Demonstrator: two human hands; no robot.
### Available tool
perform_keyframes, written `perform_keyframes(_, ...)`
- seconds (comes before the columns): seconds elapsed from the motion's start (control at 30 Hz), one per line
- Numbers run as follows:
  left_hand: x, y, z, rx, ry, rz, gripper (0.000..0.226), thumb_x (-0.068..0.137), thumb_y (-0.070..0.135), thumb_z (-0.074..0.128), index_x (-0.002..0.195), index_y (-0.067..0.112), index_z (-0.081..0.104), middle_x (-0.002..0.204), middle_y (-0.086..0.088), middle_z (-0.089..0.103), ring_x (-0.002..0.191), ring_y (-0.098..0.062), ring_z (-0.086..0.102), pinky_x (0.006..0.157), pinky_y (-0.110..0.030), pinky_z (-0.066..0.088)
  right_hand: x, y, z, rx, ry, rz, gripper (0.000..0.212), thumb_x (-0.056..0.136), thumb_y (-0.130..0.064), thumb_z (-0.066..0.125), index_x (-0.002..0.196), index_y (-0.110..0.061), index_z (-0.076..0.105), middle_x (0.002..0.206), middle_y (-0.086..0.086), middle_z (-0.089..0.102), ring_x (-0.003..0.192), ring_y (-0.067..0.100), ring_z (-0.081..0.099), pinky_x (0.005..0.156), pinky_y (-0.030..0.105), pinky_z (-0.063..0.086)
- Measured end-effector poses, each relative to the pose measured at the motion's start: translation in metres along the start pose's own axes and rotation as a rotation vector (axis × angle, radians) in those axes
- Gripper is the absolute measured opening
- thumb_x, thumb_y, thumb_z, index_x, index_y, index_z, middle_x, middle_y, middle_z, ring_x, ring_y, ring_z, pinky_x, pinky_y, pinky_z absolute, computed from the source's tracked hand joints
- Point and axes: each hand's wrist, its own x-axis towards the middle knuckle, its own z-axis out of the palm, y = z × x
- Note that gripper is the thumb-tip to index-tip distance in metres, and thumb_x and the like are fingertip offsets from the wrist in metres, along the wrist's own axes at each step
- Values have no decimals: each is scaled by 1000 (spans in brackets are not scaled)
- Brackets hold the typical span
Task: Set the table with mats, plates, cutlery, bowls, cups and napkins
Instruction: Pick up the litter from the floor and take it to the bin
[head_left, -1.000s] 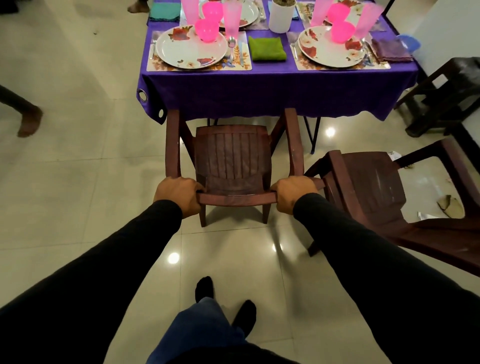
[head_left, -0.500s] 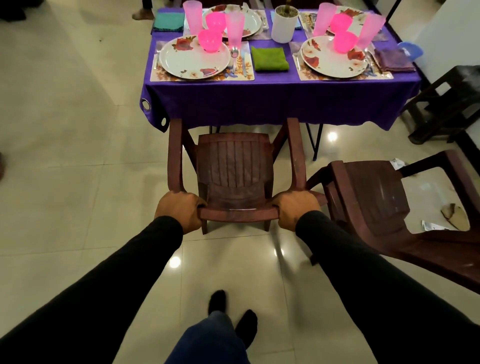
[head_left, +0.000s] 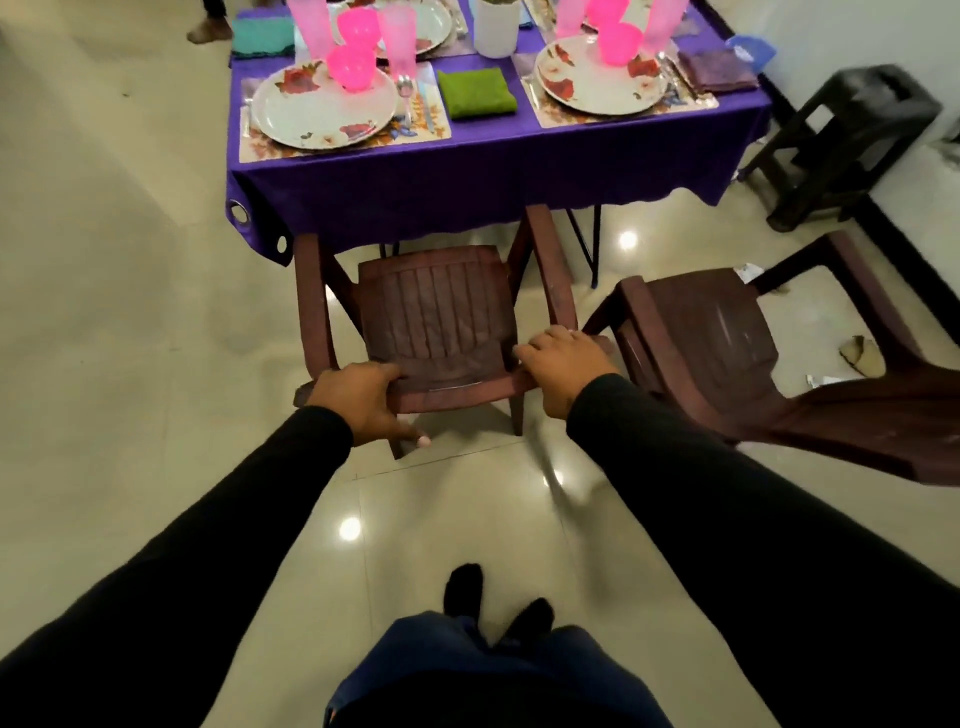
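A brown plastic chair (head_left: 431, 312) stands at the purple-clothed table (head_left: 493, 171), its arm fronts under the cloth's edge. My left hand (head_left: 363, 400) grips the left end of the backrest's top rail, thumb underneath. My right hand (head_left: 561, 364) is curled over the rail's right corner. On the table lie two floral mats (head_left: 431, 127), each with a flowered plate (head_left: 324, 106), a pink bowl (head_left: 350, 65) and pink cups (head_left: 397, 36). A spoon (head_left: 405, 93) lies beside the left plate. Between the settings sits a green napkin (head_left: 477, 93), and a purple napkin (head_left: 717, 70) lies at the far right.
A second brown chair (head_left: 727, 353) stands angled just right of mine, almost touching it. A dark stool (head_left: 852, 135) stands by the white wall at the right. A white container (head_left: 496, 26) stands mid-table. Scraps (head_left: 862, 356) lie on the tiled floor. Someone's foot (head_left: 208, 31) shows top left.
The chair has slid forward toward the table and I have stepped closer behind it. Both hands stay on the backrest rail.
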Motion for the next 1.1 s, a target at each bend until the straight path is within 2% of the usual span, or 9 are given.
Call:
perform_keyframes(0.13,-3,76,-3,-90,73,159,110,58,83,74,147,26,43,145,0,53,130,-20,51,111,-44,42,-40,21,-5,93,73,28,68,83,-12,65,145,-18,40,142,11,45,136,32,36,112,48,37)
perform_keyframes(0.3,3,197,6,-164,209,336,108,58,83,73,147,29,44,144,4,52,131,-17,49,111,-44,40,-111,85,0,198,125,143,75,84,-18,70,150,-21,34,151,8,38,143,28,27,116,42,29)
perform_keyframes(0.4,6,278,18,-153,180,430,107,61,79,75,149,29,40,150,3,46,137,-17,42,115,-43,34,-159,139,18,236,159,226,74,86,-29,69,151,-21,34,154,8,36,146,29,24,117,43,28)
perform_keyframes(0.47,6,336,31,-140,165,488,105,62,78,76,148,28,42,149,2,46,136,-18,44,113,-40,36,-196,178,33,236,193,282,70,87,-38,67,149,-21,39,153,8,38,146,30,26,116,44,30)
perform_keyframes(0.53,7,394,46,-139,152,521,107,60,81,74,147,28,42,148,2,48,134,-18,45,114,-42,38,-234,220,45,227,218,348,68,86,-43,67,146,-21,43,150,7,42,143,29,30,115,43,33)
perform_keyframes(0.7,4,522,80,-110,93,599,103,64,79,73,148,28,41,150,1,46,136,-20,44,115,-45,36,-318,312,81,258,159,463,66,84,-30,71,144,-17,47,148,10,44,139,30,34,115,43,35)
perform_keyframes(0.8,6,572,93,-81,61,607,101,67,79,71,148,26,42,149,0,46,135,-20,45,112,-43,35,-347,351,101,263,126,489,61,84,-12,66,142,-15,49,147,10,46,137,30,37,113,44,36)
perform_keyframes(0.87,11,598,100,-51,41,607,100,67,79,71,147,26,43,148,-1,48,133,-20,46,110,-41,36,-358,378,113,266,122,486,61,82,-7,62,142,-15,50,147,10,47,137,31,37,114,44,35)
perform_keyframes(1.1,61,656,118,-126,-56,536,100,67,80,70,147,26,43,146,1,48,129,-18,48,106,-38,42,-357,469,138,280,19,445,57,89,-15,61,144,-17,48,148,10,46,142,33,31,118,45,29)
